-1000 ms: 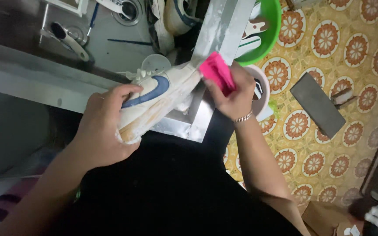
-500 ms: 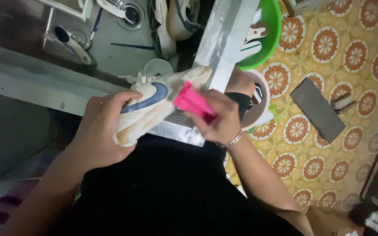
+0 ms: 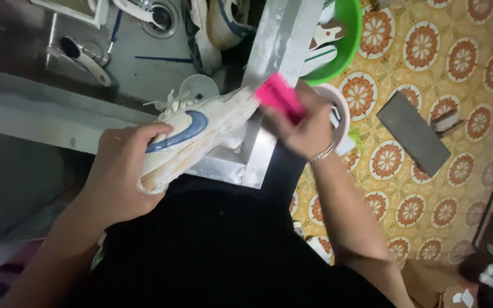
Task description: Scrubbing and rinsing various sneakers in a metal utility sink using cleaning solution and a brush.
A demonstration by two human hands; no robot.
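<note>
My left hand (image 3: 122, 171) grips a white sneaker (image 3: 198, 140) with a blue curved stripe on its side, holding it by the heel above the corner of a metal sink (image 3: 258, 159). The sole edge faces up and looks smeared with foam. My right hand (image 3: 306, 128) is shut on a pink brush (image 3: 279, 97), pressed against the toe end of the sneaker. White laces stick out at the shoe's top.
A green basin (image 3: 343, 45) with shoe parts stands beyond the sink edge on a patterned tile floor. A white cup (image 3: 338, 111) sits under my right hand. A dark grey flat slab (image 3: 413, 132) lies on the floor. The sink holds a drain (image 3: 161, 14), a tool (image 3: 84, 57) and another shoe (image 3: 223, 23).
The pink brush has slid back out along the sneaker toward its toe, after sweeping in toward the middle half a second ago. The left hand keeps its hold on the shoe.
</note>
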